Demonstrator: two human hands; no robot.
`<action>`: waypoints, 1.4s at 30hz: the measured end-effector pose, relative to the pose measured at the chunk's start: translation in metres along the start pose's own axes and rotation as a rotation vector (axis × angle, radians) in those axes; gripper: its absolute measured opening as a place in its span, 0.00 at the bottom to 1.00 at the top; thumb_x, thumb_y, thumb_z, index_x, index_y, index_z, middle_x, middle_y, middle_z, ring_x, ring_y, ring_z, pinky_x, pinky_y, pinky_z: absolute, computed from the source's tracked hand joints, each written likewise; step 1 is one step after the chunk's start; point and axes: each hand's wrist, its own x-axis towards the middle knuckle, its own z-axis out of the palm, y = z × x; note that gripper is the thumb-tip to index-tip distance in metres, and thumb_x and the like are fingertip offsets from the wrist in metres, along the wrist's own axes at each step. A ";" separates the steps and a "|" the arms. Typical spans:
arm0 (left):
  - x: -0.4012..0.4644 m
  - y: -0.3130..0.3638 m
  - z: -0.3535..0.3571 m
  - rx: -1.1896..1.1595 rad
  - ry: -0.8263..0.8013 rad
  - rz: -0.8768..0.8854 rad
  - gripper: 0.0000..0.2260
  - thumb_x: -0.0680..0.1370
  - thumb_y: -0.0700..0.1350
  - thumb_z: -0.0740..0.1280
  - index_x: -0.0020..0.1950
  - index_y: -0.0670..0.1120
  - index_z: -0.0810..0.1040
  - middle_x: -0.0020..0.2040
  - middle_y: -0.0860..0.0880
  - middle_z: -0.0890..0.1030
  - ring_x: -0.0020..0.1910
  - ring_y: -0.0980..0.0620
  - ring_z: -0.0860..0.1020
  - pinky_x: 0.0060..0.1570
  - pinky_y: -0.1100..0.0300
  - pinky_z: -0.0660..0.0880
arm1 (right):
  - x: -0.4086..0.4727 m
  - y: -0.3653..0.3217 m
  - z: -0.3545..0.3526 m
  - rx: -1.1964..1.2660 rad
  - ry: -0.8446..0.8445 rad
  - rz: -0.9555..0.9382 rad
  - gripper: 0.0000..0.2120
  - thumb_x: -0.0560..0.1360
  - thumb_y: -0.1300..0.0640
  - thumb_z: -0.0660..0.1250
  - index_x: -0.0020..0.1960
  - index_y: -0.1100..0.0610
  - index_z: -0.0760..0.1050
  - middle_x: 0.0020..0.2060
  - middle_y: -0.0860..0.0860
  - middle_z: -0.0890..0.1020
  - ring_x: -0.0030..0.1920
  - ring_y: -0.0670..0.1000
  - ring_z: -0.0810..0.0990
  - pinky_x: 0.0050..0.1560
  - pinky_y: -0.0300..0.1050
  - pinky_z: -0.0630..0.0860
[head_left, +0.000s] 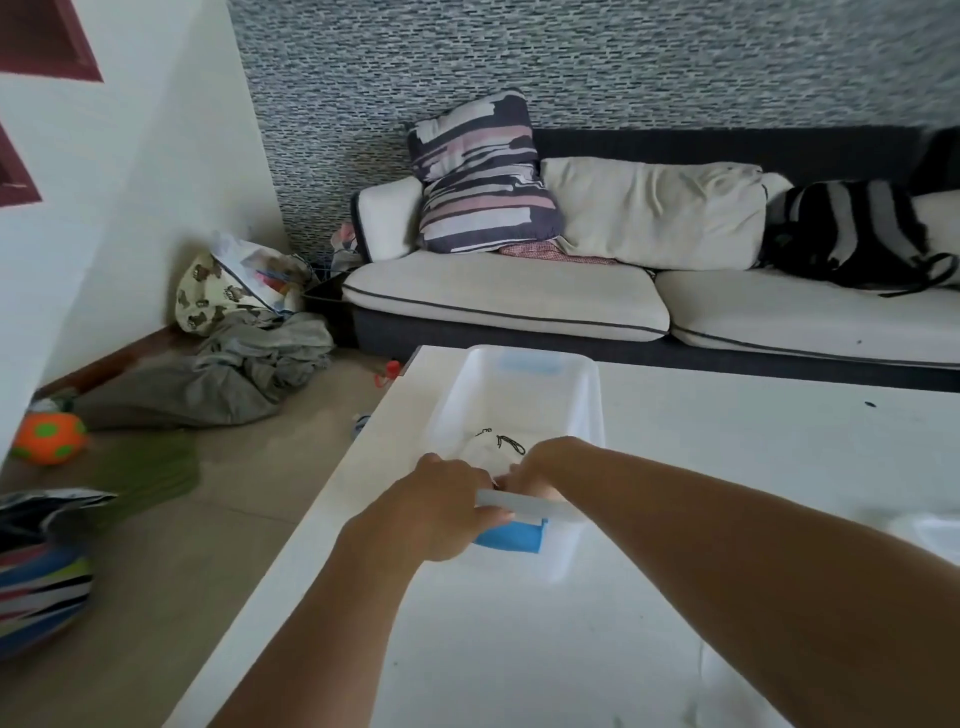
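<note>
The left hand is gripping the near rim, probably the surest hold, of the likely light, stiff, slick plastic bin sitting at 12 o'clock on the white table, while the right hand is dipping inside, its grasp impossible to tell

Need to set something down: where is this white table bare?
Bare: the white table right of the translucent plastic bin with blue handles; also the near stretch between the forearms. Crowded: the bin's near rim, where the left hand and right hand meet.
</note>
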 end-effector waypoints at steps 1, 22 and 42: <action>0.001 0.001 0.000 0.030 0.010 -0.024 0.18 0.82 0.62 0.57 0.62 0.52 0.75 0.54 0.50 0.77 0.55 0.49 0.72 0.57 0.50 0.73 | -0.005 0.000 -0.004 0.014 0.008 -0.032 0.27 0.79 0.36 0.56 0.75 0.47 0.67 0.71 0.49 0.72 0.68 0.56 0.72 0.57 0.50 0.66; 0.006 0.164 0.035 -0.199 0.035 0.359 0.21 0.75 0.55 0.72 0.67 0.53 0.75 0.65 0.53 0.77 0.63 0.54 0.76 0.63 0.59 0.72 | -0.149 0.172 0.224 0.560 0.400 0.262 0.46 0.60 0.41 0.82 0.72 0.53 0.69 0.66 0.51 0.74 0.63 0.54 0.76 0.65 0.49 0.73; 0.034 0.196 0.023 -0.984 0.171 0.284 0.09 0.76 0.48 0.74 0.52 0.47 0.81 0.47 0.52 0.85 0.45 0.53 0.83 0.46 0.56 0.79 | -0.212 0.187 0.143 0.962 1.158 -0.054 0.05 0.79 0.54 0.70 0.44 0.51 0.77 0.42 0.42 0.82 0.44 0.40 0.80 0.49 0.34 0.72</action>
